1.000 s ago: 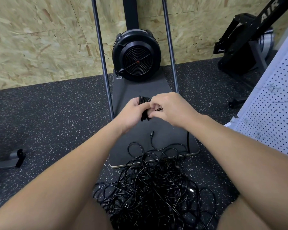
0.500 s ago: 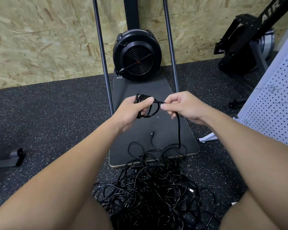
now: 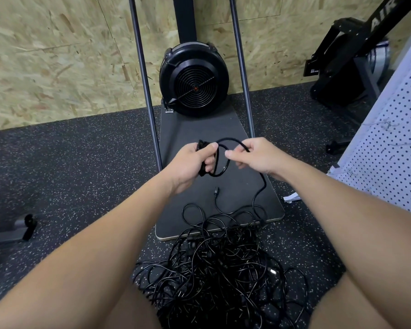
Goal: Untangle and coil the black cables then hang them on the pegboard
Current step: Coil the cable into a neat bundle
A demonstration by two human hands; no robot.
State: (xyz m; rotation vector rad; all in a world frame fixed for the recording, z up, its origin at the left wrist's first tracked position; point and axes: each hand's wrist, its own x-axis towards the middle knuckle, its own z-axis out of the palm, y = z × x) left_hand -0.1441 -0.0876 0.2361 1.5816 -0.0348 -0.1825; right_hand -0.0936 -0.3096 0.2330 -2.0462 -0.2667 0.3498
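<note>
The left hand grips a small coil of thin black cable. The right hand pinches the next loop. Keep loops even, pulling gently from the near tangled black pile.

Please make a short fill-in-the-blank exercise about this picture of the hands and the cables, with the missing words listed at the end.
1. The left hand grips a small ____ of black cable.
2. The right hand pinches the same cable, which trails down to the tangled pile on the ____.
3. The white pegboard stands at the ____ edge of the view.

Missing words: coil; floor; right
</note>
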